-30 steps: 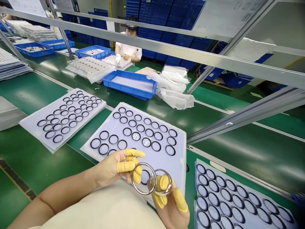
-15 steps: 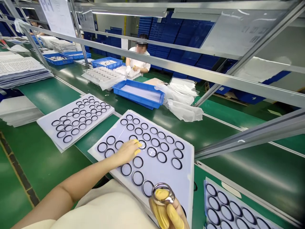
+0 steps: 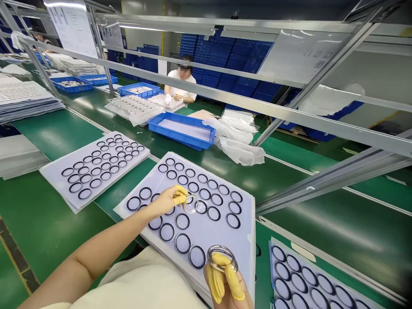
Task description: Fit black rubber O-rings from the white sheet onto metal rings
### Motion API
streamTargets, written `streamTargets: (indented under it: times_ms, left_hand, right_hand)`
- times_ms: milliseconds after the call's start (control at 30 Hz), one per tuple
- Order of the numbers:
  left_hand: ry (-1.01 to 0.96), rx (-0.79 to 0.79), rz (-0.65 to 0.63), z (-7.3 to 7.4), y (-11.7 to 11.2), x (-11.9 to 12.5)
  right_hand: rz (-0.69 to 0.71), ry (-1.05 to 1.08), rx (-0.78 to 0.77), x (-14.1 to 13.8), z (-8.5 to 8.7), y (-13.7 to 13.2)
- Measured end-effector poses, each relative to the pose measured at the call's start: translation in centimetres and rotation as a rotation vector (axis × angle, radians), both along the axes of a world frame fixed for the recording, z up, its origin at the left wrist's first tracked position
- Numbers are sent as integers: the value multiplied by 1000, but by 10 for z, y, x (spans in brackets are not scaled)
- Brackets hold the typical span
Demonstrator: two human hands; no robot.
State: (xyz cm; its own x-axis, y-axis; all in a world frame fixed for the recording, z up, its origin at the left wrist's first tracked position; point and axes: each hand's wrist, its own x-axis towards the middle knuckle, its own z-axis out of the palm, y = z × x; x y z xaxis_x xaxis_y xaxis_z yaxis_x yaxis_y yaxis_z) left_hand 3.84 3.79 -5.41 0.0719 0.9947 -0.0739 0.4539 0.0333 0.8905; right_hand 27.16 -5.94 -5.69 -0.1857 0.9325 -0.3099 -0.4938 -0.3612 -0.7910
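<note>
You stood at a green conveyor belt (image 3: 54, 240) in a factory hall, with aluminium rails (image 3: 206, 83) running across your view. Walls of stacked blue crates (image 3: 238, 60) rose beyond, and a co-worker (image 3: 180, 83) in white sat at the far end. Four blue trays (image 3: 180, 139) rested on the belt, along with three pale sheets. The middle sheet (image 3: 206, 234), directly before you, carried roughly thirty black rings (image 3: 176, 221).

Your left hand (image 3: 164, 201) reached over that sheet toward its left side. Its fingers, in yellow finger cots (image 3: 180, 198), were closed narrowly on a shiny metal ring (image 3: 190, 213). Your right hand (image 3: 225, 279) was at the sheet's lower right corner, its yellow-capped fingers (image 3: 233, 283) pinching a second metal ring (image 3: 222, 246). That made two metal rings in hand, one each.
</note>
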Motion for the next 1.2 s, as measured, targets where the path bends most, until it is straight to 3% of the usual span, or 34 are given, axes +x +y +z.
streamTargets:
  times_ms: [67, 167, 233, 800, 1200]
  left_hand:
    - [-252, -43, -61, 18, -17, 9]
    - [-820, -222, -145, 38, -37, 20]
    - [-989, -315, -169, 44, -45, 25]
    - [-990, -416, -224, 58, -55, 41]
    - [-885, -328, -246, 55, -56, 43]
  right_hand:
    - [36, 14, 5, -5, 2, 4]
    - [130, 61, 21, -11, 7, 4]
    - [184, 80, 45, -13, 12, 2]
    - [265, 123, 135, -9, 7, 1]
    - [335, 89, 148, -6, 7, -1]
